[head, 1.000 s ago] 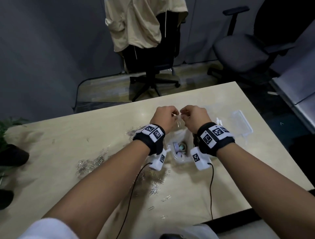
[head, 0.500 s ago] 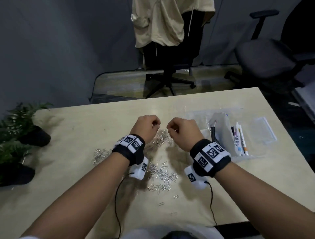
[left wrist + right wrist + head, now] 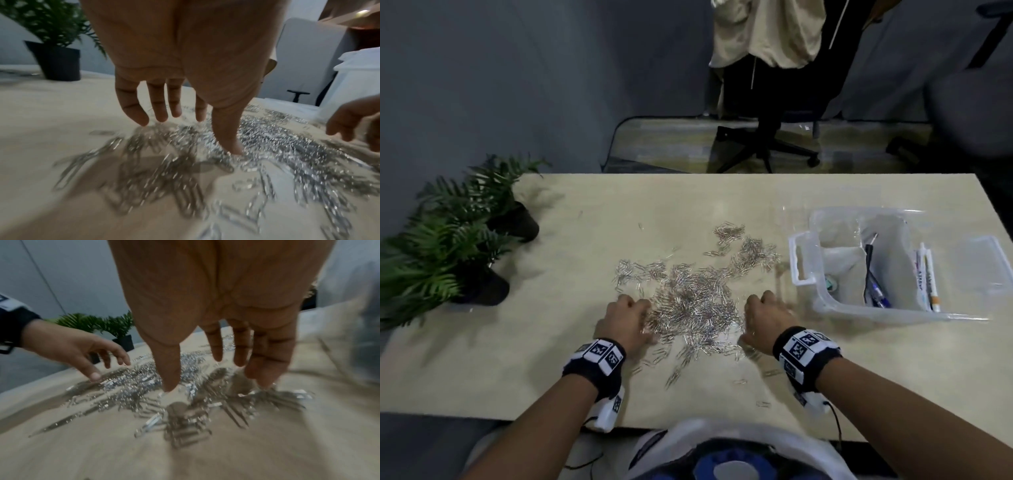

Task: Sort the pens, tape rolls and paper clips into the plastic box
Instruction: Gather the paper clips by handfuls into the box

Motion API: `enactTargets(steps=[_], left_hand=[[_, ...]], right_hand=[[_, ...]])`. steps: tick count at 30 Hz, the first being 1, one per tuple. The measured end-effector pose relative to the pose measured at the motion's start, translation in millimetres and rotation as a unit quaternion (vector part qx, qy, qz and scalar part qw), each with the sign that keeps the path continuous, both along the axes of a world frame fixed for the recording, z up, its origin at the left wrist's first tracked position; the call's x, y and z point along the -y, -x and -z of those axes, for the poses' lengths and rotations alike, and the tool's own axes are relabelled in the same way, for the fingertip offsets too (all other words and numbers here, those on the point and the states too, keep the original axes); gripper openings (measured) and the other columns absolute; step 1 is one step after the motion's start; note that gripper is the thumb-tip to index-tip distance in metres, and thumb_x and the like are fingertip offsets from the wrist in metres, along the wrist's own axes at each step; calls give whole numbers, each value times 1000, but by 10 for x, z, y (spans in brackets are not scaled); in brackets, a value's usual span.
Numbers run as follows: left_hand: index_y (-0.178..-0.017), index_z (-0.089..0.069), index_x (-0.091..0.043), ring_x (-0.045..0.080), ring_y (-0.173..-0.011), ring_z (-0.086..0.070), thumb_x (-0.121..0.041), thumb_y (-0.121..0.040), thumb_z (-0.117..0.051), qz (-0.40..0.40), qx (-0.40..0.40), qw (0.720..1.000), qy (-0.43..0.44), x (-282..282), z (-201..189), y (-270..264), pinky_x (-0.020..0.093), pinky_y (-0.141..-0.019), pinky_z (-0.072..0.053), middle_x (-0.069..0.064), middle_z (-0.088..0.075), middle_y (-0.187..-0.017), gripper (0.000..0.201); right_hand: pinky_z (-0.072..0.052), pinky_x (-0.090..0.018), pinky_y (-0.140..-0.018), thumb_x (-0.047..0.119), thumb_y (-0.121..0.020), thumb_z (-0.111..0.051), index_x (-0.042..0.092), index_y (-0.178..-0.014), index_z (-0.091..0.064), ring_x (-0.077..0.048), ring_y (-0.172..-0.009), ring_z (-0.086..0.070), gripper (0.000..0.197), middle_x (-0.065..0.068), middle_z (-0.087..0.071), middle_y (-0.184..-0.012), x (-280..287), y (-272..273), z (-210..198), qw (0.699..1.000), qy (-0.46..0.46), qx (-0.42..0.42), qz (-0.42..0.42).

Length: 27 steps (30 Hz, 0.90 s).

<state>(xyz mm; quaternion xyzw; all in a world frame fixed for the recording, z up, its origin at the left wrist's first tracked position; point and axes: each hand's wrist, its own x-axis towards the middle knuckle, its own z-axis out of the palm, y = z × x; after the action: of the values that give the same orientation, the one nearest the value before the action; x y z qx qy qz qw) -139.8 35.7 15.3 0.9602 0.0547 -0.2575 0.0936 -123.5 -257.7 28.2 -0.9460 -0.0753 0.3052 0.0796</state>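
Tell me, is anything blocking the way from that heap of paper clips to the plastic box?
Nothing visible does. Bare table lies between the paper clips and the plastic box, whose open top faces up; only its near wall must be cleared.

A heap of paper clips, far too many to count; 1 plastic box; perhaps 4 pens inside, though blur hides some; 2 potted plants; 2 hands.
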Motion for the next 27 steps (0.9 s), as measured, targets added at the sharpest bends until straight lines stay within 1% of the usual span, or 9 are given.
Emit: enactTargets(steps=[3,5,8,10,12,14,19,23,27], left_hand=[[-143,-34,-37,26,-127,-38,-57,-64,-83,-17,-24,999,21,-4,84,90,45,-100,-46,4,-36,-139,95],[-142,-35,-36,27,-127,-39,-52,-63,-86,-14,-25,999,39,66,130,109,45,-101,-45,4,-37,-138,95],[-135,-44,-31,22,-115,-48,-36,-72,-84,-10,-1,998,58,209,181,97,36,-91,-48,4,-43,-129,75],[-129,-48,-26,18,-103,-51,-23,-79,-80,-11,13,997,75,272,205,79,30,-83,-46,5,-48,-124,60],[-123,-51,-24,18,-100,-53,-18,-82,-76,-9,19,996,87,299,230,60,29,-84,-46,5,-51,-120,49],[-120,-54,-21,21,-102,-55,-17,-84,-73,2,23,996,87,306,231,53,30,-85,-46,6,-54,-117,41],[-113,-61,-18,21,-97,-59,-13,-88,-66,1,60,995,81,303,202,42,29,-83,-48,5,-60,-109,26],[-110,-64,-18,22,-94,-60,-15,-88,-67,-16,68,994,85,280,176,47,30,-83,-49,5,-63,-104,23],[-107,-65,-25,19,-93,-61,-23,-89,-67,-32,78,993,78,270,115,73,29,-78,-49,0,-64,-101,19]], right_hand=[[-46,-45,-102,62,-65,-80,14,-130,-37,-37,-121,-48,91,-16,-39,-135,22,44,133,997,67,-25,25],[-47,-46,-102,58,-66,-82,13,-131,-35,-37,-120,-48,92,-17,-39,-135,0,67,186,997,65,-25,28],[-51,-44,-95,35,-75,-82,10,-126,-40,-35,-110,-54,70,-17,-43,-126,-84,96,222,999,15,-13,36],[-54,-40,-86,21,-83,-73,7,-119,-46,-34,-99,-58,47,-15,-48,-116,-156,96,255,1000,-8,17,22],[-53,-38,-78,11,-87,-64,7,-114,-51,-32,-92,-61,29,-13,-51,-106,-200,81,265,999,-27,33,11],[-55,-37,-75,2,-86,-60,9,-109,-56,-30,-86,-62,24,-11,-54,-100,-219,59,262,998,-44,35,-2],[-56,-34,-74,7,-93,-54,15,-102,-64,-26,-80,-61,15,-8,-60,-95,-206,19,264,997,-63,43,-18],[-48,-30,-66,8,-85,-59,14,-99,-60,-24,-77,-55,15,-6,-56,-94,-201,26,259,996,-73,54,-17],[-46,-29,-68,16,-84,-61,14,-99,-59,-22,-78,-48,15,-4,-53,-94,-236,68,283,995,-77,61,-29]])
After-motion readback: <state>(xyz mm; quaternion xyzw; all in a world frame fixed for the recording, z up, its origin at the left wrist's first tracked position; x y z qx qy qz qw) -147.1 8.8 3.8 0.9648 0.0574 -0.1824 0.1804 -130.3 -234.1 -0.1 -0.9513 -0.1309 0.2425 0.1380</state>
